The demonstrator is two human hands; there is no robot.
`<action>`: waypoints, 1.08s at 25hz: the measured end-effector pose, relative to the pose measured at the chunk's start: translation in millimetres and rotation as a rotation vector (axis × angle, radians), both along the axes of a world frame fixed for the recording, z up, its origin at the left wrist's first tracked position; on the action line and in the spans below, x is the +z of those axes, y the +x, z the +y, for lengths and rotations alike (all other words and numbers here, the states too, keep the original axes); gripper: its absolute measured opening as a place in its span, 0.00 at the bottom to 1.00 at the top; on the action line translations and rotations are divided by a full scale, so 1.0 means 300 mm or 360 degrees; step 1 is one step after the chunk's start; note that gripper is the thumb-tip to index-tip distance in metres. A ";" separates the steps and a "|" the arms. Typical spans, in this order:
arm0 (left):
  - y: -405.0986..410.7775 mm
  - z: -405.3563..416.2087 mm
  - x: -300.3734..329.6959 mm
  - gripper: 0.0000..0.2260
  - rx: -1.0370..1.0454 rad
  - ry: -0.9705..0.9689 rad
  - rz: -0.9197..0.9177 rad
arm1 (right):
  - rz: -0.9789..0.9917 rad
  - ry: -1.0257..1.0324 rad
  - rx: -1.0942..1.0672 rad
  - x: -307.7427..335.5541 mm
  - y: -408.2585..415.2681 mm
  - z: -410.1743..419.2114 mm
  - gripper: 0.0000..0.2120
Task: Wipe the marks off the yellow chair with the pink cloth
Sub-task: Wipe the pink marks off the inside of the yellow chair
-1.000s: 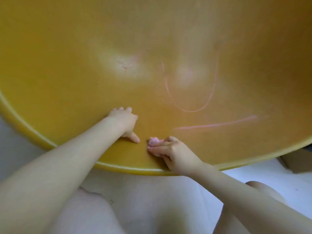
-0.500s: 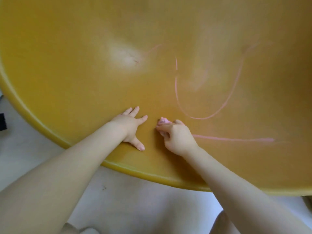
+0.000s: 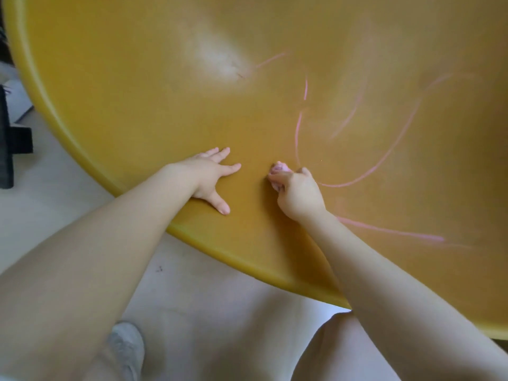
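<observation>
The yellow chair fills most of the view as a broad, smooth curved surface. Pink marks cross its right half: a long curved line, a short stroke higher up, and a straight streak near the rim. My right hand is shut on a small bunched pink cloth, pressed on the chair at the lower end of the curved line. To its left my left hand lies flat on the chair with fingers spread, holding nothing.
The chair's rounded rim runs diagonally from upper left to lower right. Pale floor lies below it, with a grey shoe and my knee. A black object stands at the left edge.
My right hand has slid the cloth up the chair, from near the rim to the curved mark. My left hand has spread flat. The view has shifted, with the rim now lower right.
</observation>
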State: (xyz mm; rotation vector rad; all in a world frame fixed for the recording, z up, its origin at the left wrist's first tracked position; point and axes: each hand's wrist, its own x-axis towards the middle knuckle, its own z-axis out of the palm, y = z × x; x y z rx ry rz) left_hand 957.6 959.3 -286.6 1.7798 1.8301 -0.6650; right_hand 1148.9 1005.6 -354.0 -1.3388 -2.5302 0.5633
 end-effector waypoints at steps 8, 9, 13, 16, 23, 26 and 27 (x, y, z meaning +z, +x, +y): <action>0.030 0.043 0.002 0.49 -0.0032 -0.0050 0.0158 | 0.0325 0.0140 0.0338 -0.033 -0.005 0.039 0.18; 0.027 0.047 -0.002 0.49 -0.0065 -0.0044 0.0184 | 0.0213 0.0179 0.0194 -0.044 -0.039 0.109 0.18; 0.012 0.056 -0.004 0.49 -0.0228 -0.0005 0.0192 | -0.0014 0.0202 -0.0174 -0.033 -0.126 0.268 0.20; -0.093 0.118 0.027 0.45 -0.0365 0.0143 0.0115 | 0.0167 0.0249 -0.0001 -0.049 -0.123 0.235 0.25; -0.158 0.268 0.023 0.60 -0.0176 0.0462 0.0544 | 0.0399 0.0364 0.0360 -0.094 -0.270 0.263 0.19; -0.188 0.278 0.000 0.63 -0.0036 0.0412 0.0533 | 0.0271 0.0523 0.0139 -0.068 -0.325 0.449 0.14; -0.199 0.277 -0.004 0.62 -0.0039 0.0424 0.0506 | 0.0228 0.0512 0.0015 -0.048 -0.339 0.497 0.12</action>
